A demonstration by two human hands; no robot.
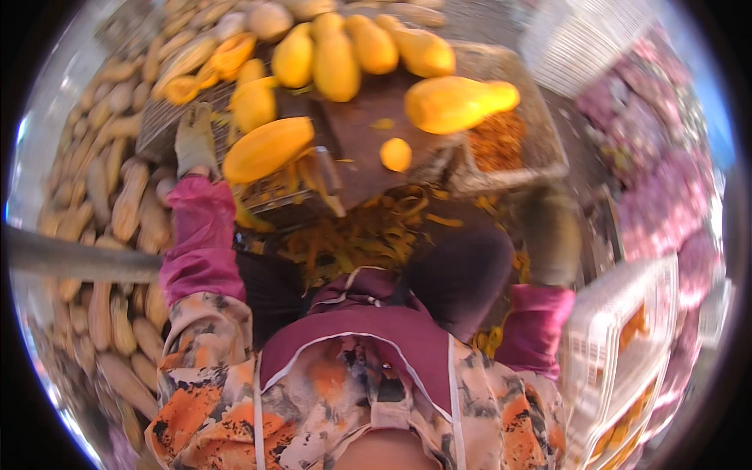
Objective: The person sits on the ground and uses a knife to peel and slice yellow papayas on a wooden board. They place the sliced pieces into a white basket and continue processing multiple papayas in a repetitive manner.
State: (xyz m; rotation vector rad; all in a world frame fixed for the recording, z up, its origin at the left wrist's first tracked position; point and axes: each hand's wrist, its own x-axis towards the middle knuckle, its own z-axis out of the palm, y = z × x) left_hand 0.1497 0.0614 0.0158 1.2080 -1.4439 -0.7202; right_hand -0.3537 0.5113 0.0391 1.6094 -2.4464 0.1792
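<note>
My left hand (195, 139), in a pale glove below a pink sleeve, reaches over a wire crate (157, 137) left of the board, fingers extended. Beside it a peeled orange squash (266, 147) lies near a metal strip (330, 182). My right hand (548, 231), also gloved, is a blur at the right, below a bin (548, 164); its fingers cannot be made out. Several peeled squashes (337, 66) line the back of the dark board (360, 125), with a larger one (446, 106) at its right and a small round piece (395, 154) near the middle.
Unpeeled tan squashes (125, 204) are piled along the left, crossed by a grey pole (86, 254). Peel scraps (345, 243) lie around my legs. White plastic crates (595, 337) stand at the lower right, another (568, 35) at the top right, beside pink mesh sacks (650, 188).
</note>
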